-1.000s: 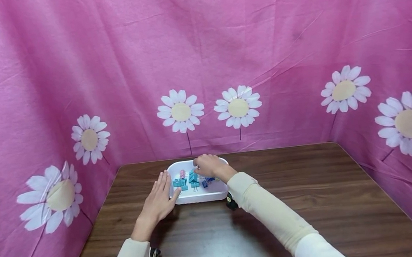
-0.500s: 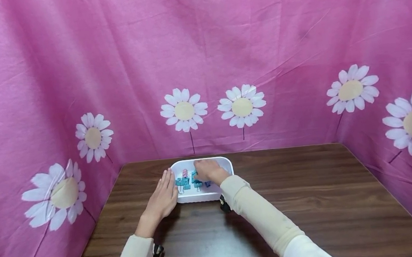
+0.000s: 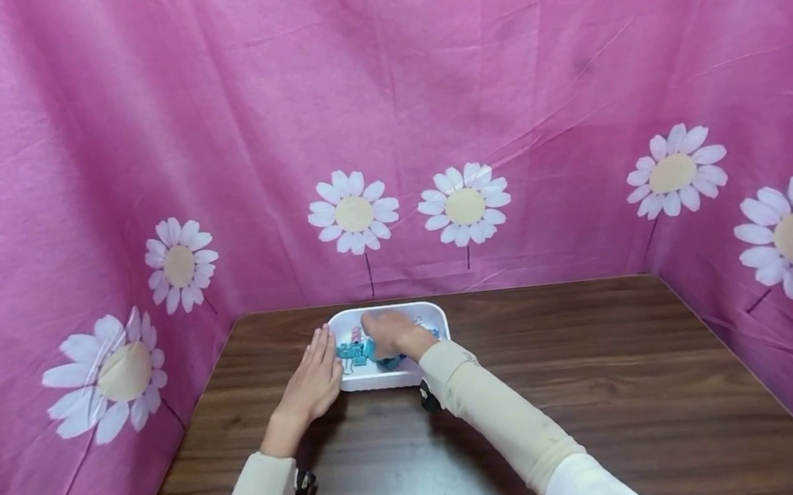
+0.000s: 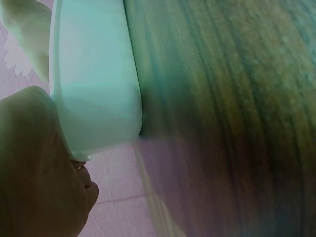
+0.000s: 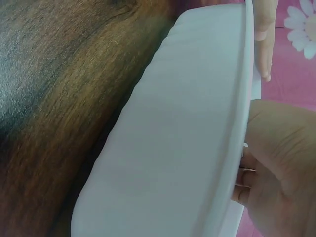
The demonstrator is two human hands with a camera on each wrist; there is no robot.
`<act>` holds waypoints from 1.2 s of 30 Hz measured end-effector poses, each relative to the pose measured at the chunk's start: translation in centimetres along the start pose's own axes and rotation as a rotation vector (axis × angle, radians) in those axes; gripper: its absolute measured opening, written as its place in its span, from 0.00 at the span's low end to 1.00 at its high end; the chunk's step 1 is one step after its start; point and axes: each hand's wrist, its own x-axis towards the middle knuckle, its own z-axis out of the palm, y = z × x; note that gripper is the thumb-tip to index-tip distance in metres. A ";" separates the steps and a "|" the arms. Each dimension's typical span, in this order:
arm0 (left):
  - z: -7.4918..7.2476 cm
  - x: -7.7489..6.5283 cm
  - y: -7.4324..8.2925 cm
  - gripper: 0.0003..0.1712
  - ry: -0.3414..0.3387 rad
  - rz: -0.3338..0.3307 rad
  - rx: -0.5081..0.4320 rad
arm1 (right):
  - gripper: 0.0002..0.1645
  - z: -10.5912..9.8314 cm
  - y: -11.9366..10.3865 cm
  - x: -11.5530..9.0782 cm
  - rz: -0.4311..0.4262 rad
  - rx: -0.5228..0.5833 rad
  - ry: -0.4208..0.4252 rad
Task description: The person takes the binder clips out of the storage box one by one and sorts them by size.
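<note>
A white tray [image 3: 439, 319] sits at the back of the table, holding several binder clips. My left hand [image 3: 312, 377] rests against the tray's left end, fingers straight along the rim. In the left wrist view the tray's outer wall [image 4: 96, 74] is beside that hand. My right hand [image 3: 390, 334] reaches down into the tray among the clips. Teal binder clips [image 3: 356, 352] lie left of it and below it, with a pink binder clip [image 3: 356, 333] behind. In the right wrist view its bent fingers [image 5: 247, 177] go behind the tray's rim; their tips are hidden, so I cannot tell whether they hold a clip.
The brown wooden table [image 3: 596, 387] extends on both sides of the tray and in front of it. A pink cloth [image 3: 395, 80] with printed daisies hangs behind the table and along its sides. Black wrist straps [image 3: 430, 397] show below the cuffs.
My right hand has moved left and deeper into the tray, and teal clips have shifted left and toward the front. The left hand stays at the tray's end.
</note>
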 end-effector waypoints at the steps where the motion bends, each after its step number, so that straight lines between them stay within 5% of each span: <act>1: 0.0 0.0 0.0 0.34 -0.001 0.000 -0.002 | 0.15 0.0 0.1 0.1 -0.005 -0.008 -0.004; 7: 0.3 0.1 -0.2 0.34 -0.029 -0.014 -0.006 | 0.10 -0.2 0.5 0.0 -0.017 0.010 -0.009; 13: 0.2 -0.1 -0.1 0.34 -0.026 -0.014 -0.023 | 0.33 0.1 0.5 -0.5 0.067 -0.001 0.041; 16: 0.4 -0.2 -0.1 0.34 -0.020 -0.007 -0.025 | 0.36 0.5 0.5 -0.7 0.096 -0.048 0.032; 25: 0.4 -0.2 0.2 0.34 -0.036 -0.026 -0.039 | 0.12 1.0 1.0 -0.4 0.018 -0.049 0.055; 36: 0.1 0.0 -0.2 0.34 -0.023 -0.019 -0.018 | 0.14 0.6 2.0 -0.2 -0.098 0.124 0.100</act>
